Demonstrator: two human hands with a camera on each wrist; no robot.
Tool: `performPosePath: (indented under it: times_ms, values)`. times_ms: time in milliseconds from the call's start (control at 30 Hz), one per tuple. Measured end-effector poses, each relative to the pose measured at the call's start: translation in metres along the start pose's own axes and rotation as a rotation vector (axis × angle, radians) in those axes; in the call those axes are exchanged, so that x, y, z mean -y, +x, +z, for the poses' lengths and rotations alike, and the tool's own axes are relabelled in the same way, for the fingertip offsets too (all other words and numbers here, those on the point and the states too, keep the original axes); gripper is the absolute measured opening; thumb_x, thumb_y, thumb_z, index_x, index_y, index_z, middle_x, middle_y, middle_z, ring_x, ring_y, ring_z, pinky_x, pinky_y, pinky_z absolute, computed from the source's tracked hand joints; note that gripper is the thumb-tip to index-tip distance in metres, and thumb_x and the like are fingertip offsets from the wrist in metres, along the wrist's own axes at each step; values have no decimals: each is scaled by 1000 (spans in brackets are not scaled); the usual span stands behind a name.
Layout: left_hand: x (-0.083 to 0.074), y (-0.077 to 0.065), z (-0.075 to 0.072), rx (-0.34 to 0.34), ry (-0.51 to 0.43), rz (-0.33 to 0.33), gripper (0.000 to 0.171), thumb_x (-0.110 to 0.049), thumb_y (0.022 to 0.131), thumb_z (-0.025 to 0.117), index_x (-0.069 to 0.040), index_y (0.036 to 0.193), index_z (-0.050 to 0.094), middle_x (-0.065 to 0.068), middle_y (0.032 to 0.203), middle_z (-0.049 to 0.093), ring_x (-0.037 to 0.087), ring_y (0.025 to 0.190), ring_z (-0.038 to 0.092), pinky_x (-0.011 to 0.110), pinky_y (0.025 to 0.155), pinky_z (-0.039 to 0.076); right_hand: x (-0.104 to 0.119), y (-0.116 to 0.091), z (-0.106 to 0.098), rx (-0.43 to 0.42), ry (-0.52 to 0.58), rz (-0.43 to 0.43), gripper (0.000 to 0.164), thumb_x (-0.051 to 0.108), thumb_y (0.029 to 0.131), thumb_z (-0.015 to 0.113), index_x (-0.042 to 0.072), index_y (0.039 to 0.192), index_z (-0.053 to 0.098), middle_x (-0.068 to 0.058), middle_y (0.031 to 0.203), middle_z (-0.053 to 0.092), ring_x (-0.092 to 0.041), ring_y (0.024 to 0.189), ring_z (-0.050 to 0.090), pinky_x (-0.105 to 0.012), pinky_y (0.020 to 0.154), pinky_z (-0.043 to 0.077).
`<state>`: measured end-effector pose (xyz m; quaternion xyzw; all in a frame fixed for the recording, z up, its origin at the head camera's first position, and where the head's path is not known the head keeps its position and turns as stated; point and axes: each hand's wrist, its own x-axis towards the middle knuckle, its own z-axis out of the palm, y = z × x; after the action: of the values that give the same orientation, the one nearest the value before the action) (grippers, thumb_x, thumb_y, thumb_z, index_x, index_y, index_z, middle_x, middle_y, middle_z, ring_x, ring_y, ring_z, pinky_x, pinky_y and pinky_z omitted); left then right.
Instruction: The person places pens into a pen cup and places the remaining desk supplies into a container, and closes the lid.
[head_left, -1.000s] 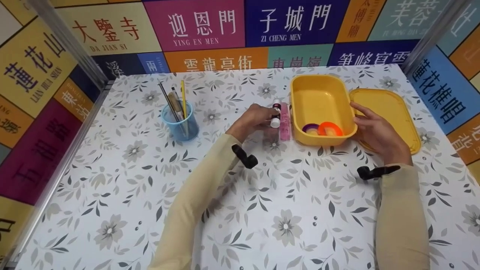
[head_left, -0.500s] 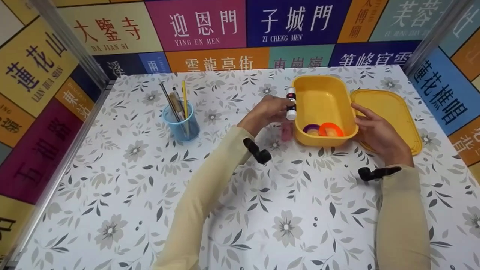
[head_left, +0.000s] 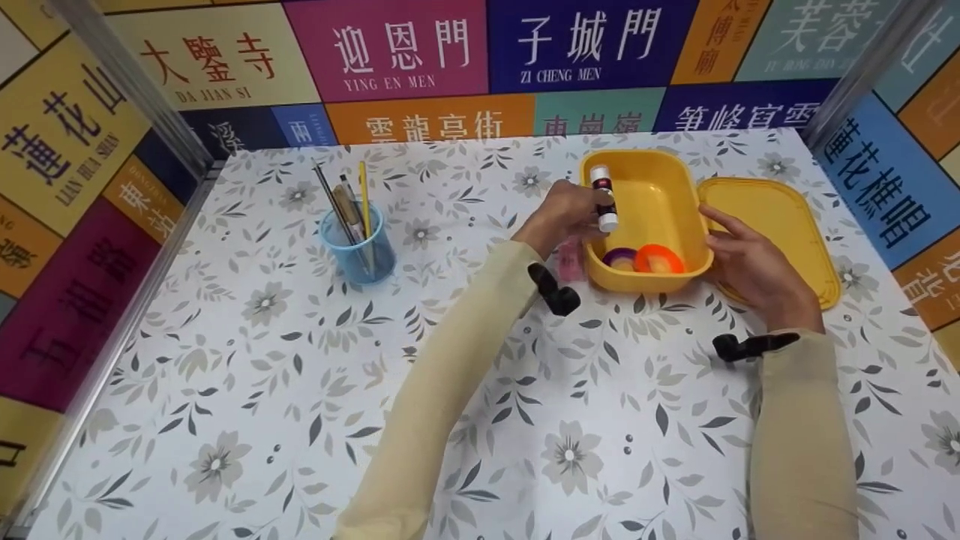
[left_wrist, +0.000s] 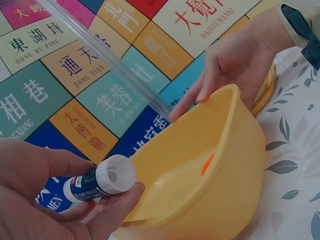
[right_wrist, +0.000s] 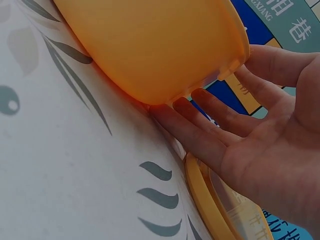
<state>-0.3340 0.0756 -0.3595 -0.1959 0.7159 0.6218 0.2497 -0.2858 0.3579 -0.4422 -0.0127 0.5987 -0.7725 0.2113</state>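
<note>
Yellow box (head_left: 649, 282) — my straight-fingered right hand (head_left: 759, 264) touches it; left hand (head_left: 564, 210) pinches a tube (head_left: 602, 187). Loading, presumably — next, lower it.

Floral tabletop (head_left: 247, 367) (box (head_left: 649, 283), lid (head_left: 780, 217), cup (head_left: 367, 260))

High downward head view; close wrist views, yellow box (left_wrist: 235, 185) in both

The view stops at the walls (head_left: 409, 56), so this is probably a small booth: bright panels (head_left: 592, 56) with big Chinese words, metal corner poles (head_left: 142, 82) and a flowery white table (head_left: 315, 420).
</note>
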Motion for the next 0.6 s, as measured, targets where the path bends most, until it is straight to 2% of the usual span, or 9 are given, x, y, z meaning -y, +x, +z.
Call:
performPosePath:
  times_ms: [100,233,400,600]
  values:
    - [-3,1,10,-33,35,6,28,-18,93,72,-6,116,62,6,90,68,16,76,70,26,64,62,0,2,0,-6,0,-5,60,16,103,53,25,158,30,-6,143,60,-22,122,63,-32,99,55]
    - [-3,2,27,-36,42,27,24,-18,92,74,-7,110,65,5,87,68,17,75,70,27,62,62,0,0,-2,-3,6,-12,61,16,103,53,23,158,29,-6,143,59,-22,122,63,-33,100,55]
    - [-4,4,40,-80,63,-11,23,-20,90,76,-10,109,67,4,86,68,17,75,70,27,65,62,-2,0,-1,-4,-3,-10,60,15,104,52,24,159,29,-5,145,57,-21,123,62,-33,100,55]
    - [-6,4,46,-127,105,-61,32,-22,89,77,-17,115,60,2,89,66,17,76,70,28,73,63,-1,2,2,-50,-36,-3,59,18,103,54,26,157,33,-3,141,59,-19,119,63,-31,96,56]
